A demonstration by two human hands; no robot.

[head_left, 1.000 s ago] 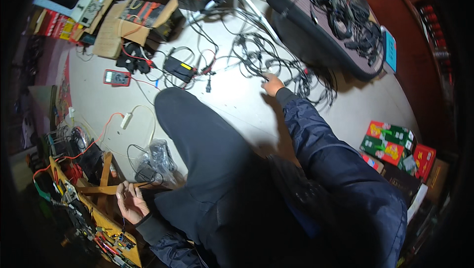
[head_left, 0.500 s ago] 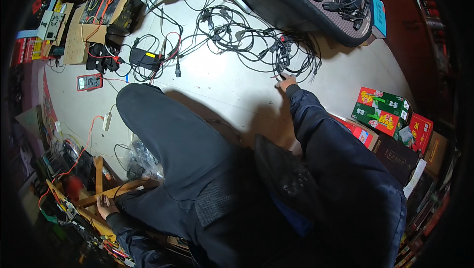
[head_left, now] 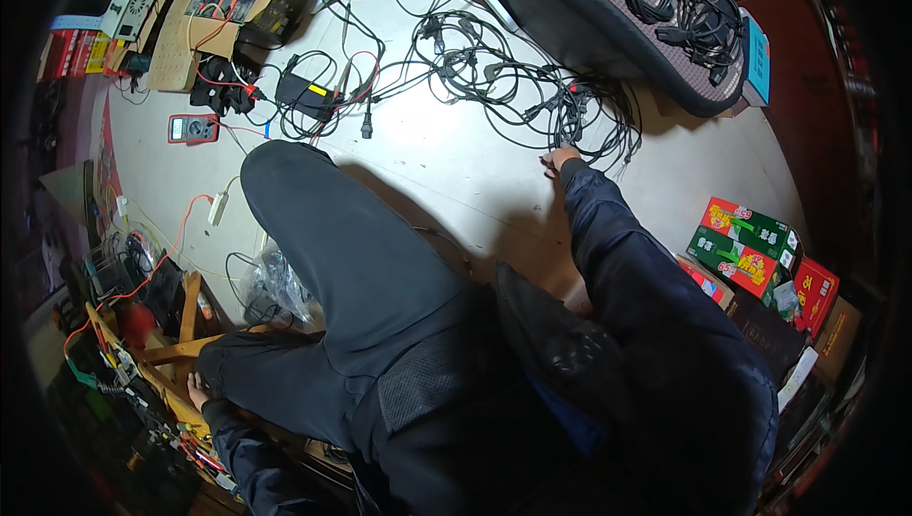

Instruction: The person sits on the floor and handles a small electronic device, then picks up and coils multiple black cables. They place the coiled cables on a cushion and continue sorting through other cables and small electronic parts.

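My right hand [head_left: 560, 157] reaches to the near edge of a tangled heap of black cables [head_left: 570, 112] on the pale floor. Its fingers are bent together; whatever they pinch is too small to make out. More looped black cables [head_left: 454, 60] spread leftward from the heap. At lower left, my left hand [head_left: 198, 391] is beside my bent leg, against a wooden frame [head_left: 176, 353]. Its fingers are stretched out and seem to hold nothing.
A cushioned seat [head_left: 608, 41] bearing coiled cables stands at the back right. Green and red boxes [head_left: 746, 245] are stacked on the right. Leftward lie a black power adapter [head_left: 304, 95], a red-edged multimeter [head_left: 193, 128], a white power strip [head_left: 218, 208] and a clear plastic bag [head_left: 275, 288].
The whole view has shifted, so floor things appear farther right and lower. Against the floor, my right hand has moved slightly left and closer to the cable heap. My left hand has slid nearer to me.
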